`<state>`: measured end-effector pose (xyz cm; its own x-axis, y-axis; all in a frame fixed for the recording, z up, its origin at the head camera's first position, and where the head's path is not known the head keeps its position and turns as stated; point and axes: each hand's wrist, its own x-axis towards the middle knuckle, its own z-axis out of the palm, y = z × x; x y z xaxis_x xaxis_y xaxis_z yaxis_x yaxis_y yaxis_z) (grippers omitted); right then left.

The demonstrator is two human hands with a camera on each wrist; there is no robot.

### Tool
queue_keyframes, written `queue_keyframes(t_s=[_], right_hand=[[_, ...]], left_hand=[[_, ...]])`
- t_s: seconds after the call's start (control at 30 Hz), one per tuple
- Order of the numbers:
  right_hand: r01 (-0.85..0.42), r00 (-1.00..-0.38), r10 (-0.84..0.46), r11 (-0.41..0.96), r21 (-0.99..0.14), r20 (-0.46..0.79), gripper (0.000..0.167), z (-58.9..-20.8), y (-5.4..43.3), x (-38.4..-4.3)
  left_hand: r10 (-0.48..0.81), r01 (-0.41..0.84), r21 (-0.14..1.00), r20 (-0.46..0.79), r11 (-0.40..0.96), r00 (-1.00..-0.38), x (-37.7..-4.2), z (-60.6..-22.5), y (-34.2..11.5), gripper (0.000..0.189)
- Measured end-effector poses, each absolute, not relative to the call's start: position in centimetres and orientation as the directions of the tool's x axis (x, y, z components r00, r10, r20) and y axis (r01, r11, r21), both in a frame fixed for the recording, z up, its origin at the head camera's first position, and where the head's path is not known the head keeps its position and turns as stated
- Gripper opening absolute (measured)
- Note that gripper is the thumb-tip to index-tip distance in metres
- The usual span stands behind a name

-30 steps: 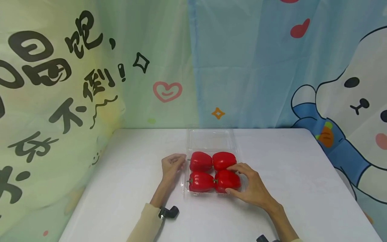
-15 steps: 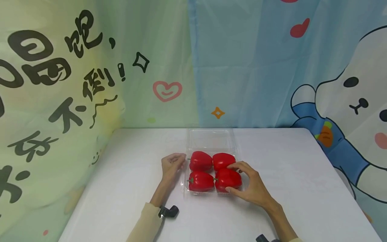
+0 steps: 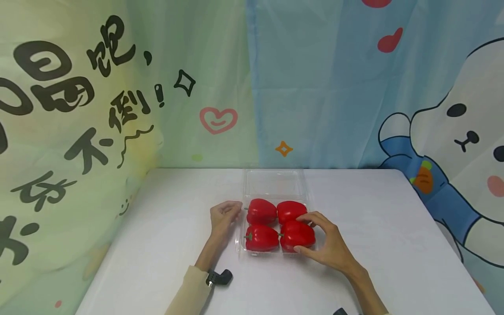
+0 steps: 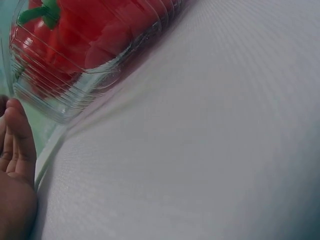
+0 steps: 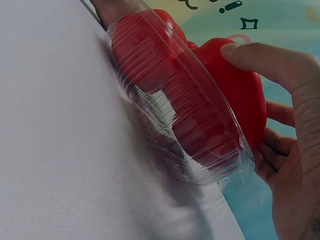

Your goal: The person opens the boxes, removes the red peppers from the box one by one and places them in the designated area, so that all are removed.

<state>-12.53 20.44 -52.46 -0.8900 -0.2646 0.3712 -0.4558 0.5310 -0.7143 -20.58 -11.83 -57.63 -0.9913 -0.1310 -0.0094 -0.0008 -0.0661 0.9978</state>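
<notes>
My left forearm (image 3: 208,253) slants forward, my left hand (image 3: 225,215) bent inward, thumb and fingertips close together. My right hand (image 3: 330,243) grips, thumb apart from the curved fingers.

Pale yellow-green fabric backdrop (image 3: 165,26), left side: thick black brush-style Chinese lettering, slanting. Legible: 吧 (image 3: 114,43) plus comma (image 3: 148,57); 不 (image 3: 86,151); 倒 (image 3: 127,110) plus exclamation mark (image 3: 159,95). Characters at left edge cut off.
</notes>
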Motion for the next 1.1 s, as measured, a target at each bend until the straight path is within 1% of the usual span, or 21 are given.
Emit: queue_keyframes(t_s=[0.4,0.73,1.1], right_hand=[[-0.465,-0.885,-0.265,0.507,-0.725,0.383,0.068,-52.22,20.82,-12.68],[-0.441,-0.897,-0.266,0.495,-0.748,0.353,0.07,-52.33,20.97,-12.59],[-0.457,-0.889,-0.268,0.464,-0.759,0.371,0.068,-52.15,20.96,-12.6]], left_hand=[[-0.129,0.016,0.999,0.011,-0.038,-0.992,-20.45,-57.48,-11.75,0.018],[-0.14,0.017,1.0,0.015,-0.018,-0.99,-20.38,-57.48,-11.66,0.019],[-0.144,0.016,1.0,0.011,-0.027,-0.989,-20.39,-57.52,-11.65,0.019]])
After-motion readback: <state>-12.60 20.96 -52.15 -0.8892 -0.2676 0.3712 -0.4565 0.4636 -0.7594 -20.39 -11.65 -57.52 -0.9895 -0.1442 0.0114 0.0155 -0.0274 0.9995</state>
